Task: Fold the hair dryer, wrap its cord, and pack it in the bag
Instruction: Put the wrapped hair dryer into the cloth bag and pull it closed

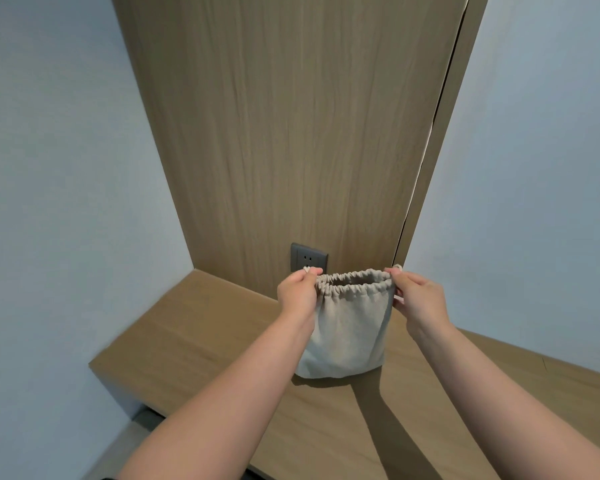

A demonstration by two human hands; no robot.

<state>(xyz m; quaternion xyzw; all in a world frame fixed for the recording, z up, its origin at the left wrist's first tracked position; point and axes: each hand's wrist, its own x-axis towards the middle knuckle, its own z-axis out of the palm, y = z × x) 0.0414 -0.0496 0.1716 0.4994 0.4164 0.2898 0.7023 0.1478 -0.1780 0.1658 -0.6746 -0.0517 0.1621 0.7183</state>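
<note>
Head view: the left hand [298,289] and the right hand [418,296] each pinch an end of the drawstring [306,269] at opposite sides of a pale beige cloth bag [350,327]. A hard or uneven pull could well tip or lift the soft bag, or bunch the gathers so the mouth jams half closed. It stands upright on the light wooden tabletop [205,341], just in front of a dark grey wall socket [308,259], its ruffled mouth part open and its sides smooth and slack; no hair dryer shows, and the shadowed inside is too dark to read.
</note>
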